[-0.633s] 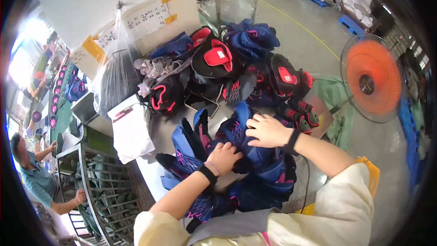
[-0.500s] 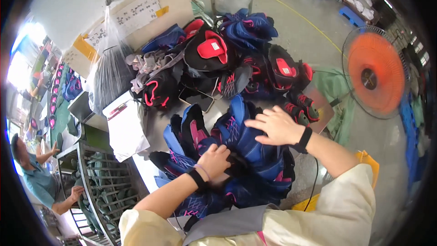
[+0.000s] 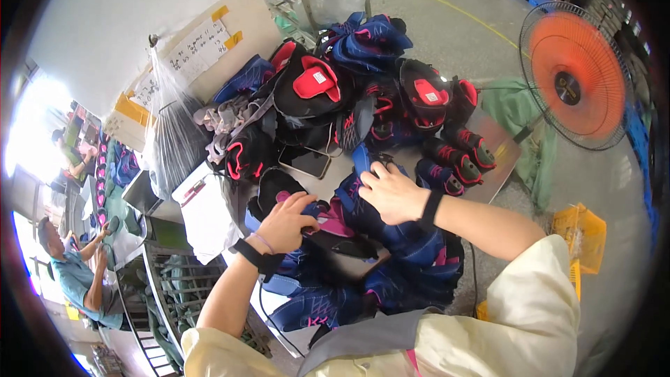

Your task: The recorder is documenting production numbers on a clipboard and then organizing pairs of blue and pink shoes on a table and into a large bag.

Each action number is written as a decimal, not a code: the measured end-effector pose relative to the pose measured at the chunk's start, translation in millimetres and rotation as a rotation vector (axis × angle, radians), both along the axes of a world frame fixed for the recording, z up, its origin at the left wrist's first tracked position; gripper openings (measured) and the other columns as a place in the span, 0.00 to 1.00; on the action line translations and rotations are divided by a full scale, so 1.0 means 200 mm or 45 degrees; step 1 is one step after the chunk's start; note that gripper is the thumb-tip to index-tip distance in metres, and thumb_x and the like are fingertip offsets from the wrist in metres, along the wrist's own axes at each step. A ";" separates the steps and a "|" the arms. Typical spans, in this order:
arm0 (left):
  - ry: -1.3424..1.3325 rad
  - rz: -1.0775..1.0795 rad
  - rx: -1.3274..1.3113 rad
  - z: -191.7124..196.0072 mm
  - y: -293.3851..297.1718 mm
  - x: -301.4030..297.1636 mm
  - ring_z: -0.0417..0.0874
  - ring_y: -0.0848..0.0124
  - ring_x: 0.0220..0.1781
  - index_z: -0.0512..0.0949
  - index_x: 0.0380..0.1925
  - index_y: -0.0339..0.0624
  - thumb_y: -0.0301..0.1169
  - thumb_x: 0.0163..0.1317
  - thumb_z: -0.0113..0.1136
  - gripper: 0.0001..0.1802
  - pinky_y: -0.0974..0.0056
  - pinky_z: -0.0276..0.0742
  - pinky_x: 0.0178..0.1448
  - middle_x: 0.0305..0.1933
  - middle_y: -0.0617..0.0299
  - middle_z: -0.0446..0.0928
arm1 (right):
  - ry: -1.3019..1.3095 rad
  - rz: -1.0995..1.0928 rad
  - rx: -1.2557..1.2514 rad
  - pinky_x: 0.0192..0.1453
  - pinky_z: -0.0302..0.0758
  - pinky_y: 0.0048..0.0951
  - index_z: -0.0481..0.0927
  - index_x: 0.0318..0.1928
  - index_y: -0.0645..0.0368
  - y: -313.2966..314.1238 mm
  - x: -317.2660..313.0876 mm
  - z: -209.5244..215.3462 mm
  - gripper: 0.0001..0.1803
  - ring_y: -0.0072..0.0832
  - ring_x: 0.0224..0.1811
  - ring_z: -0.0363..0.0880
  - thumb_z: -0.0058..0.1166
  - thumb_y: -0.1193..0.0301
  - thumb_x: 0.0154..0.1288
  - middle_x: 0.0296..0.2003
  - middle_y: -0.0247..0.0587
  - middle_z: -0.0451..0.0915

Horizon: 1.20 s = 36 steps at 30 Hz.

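Note:
My left hand [image 3: 289, 222] is curled on a dark blue and pink shoe upper [image 3: 333, 225] near the table's front. My right hand [image 3: 392, 192] lies flat, fingers spread, on the blue uppers [image 3: 412, 244] stacked just right of it. Both wrists wear black bands. A heap of black, red and blue shoe uppers [image 3: 349, 105] covers the far part of the grey table [image 3: 499, 160]. More blue uppers [image 3: 314, 304] hang at the front edge by my pale yellow sleeves.
A dark phone [image 3: 306, 162] lies on the table ahead of my hands. An orange fan [image 3: 576, 77] stands to the right, a yellow crate [image 3: 579, 234] below it. A clear plastic bag [image 3: 171, 136] and white paper [image 3: 209, 220] sit left. A seated person [image 3: 73, 279] works at far left.
Both hands have shifted a little forward over the blue pile. My left hand has curled tighter on the upper, and my right hand has slid left across the stack.

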<state>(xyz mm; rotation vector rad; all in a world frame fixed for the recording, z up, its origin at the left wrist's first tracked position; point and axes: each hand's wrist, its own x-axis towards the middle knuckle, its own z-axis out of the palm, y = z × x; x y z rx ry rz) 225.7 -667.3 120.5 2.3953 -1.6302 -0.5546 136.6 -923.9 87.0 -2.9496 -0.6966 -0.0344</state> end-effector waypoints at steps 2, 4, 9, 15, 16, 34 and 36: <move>0.015 0.021 -0.096 0.04 -0.03 0.00 0.55 0.52 0.68 0.77 0.42 0.51 0.20 0.39 0.51 0.25 0.49 0.58 0.64 0.63 0.52 0.61 | -0.149 0.059 0.261 0.48 0.69 0.37 0.76 0.30 0.60 -0.04 -0.07 0.02 0.13 0.40 0.45 0.65 0.56 0.73 0.37 0.38 0.42 0.70; -0.017 0.073 -0.206 0.03 -0.15 0.00 0.53 0.52 0.69 0.74 0.46 0.49 0.20 0.40 0.50 0.27 0.48 0.57 0.64 0.64 0.54 0.59 | -0.187 0.127 0.416 0.48 0.69 0.33 0.77 0.27 0.59 -0.01 -0.13 0.03 0.11 0.38 0.44 0.64 0.57 0.72 0.36 0.35 0.40 0.70; -0.447 -0.095 -0.400 -0.10 -0.56 -0.13 0.58 0.59 0.66 0.67 0.54 0.45 0.27 0.48 0.53 0.27 0.54 0.62 0.60 0.60 0.61 0.65 | -0.321 0.078 0.331 0.52 0.68 0.34 0.76 0.25 0.59 0.08 -0.25 0.08 0.08 0.39 0.45 0.67 0.57 0.70 0.40 0.33 0.39 0.71; -0.629 -0.054 -0.394 -0.09 -0.29 0.04 0.72 0.67 0.35 0.75 0.45 0.53 0.31 0.44 0.58 0.22 0.64 0.73 0.33 0.30 0.66 0.70 | -0.376 -0.064 0.073 0.53 0.66 0.37 0.75 0.25 0.58 -0.08 -0.32 0.16 0.08 0.36 0.45 0.69 0.54 0.70 0.42 0.29 0.38 0.71; -0.674 -0.132 -0.297 -0.05 -0.19 0.00 0.71 0.69 0.34 0.75 0.45 0.56 0.31 0.45 0.57 0.22 0.66 0.71 0.31 0.28 0.68 0.69 | -0.428 -0.015 -0.021 0.54 0.65 0.36 0.75 0.25 0.58 -0.09 -0.31 0.16 0.08 0.35 0.44 0.70 0.53 0.69 0.42 0.28 0.37 0.72; -0.339 0.208 -0.074 0.10 -0.01 -0.21 0.73 0.58 0.49 0.79 0.30 0.37 0.29 0.43 0.54 0.12 0.54 0.63 0.61 0.42 0.55 0.74 | 0.298 0.186 -0.078 0.48 0.67 0.34 0.80 0.32 0.55 0.01 -0.36 0.21 0.12 0.35 0.46 0.73 0.54 0.69 0.42 0.56 0.55 0.65; -0.268 0.010 -0.024 -0.03 -0.24 -0.29 0.77 0.62 0.43 0.77 0.36 0.40 0.30 0.48 0.54 0.14 0.60 0.75 0.44 0.39 0.57 0.75 | 0.251 0.234 -0.081 0.49 0.66 0.34 0.81 0.32 0.54 0.04 -0.32 0.19 0.12 0.35 0.47 0.72 0.53 0.68 0.42 0.54 0.54 0.67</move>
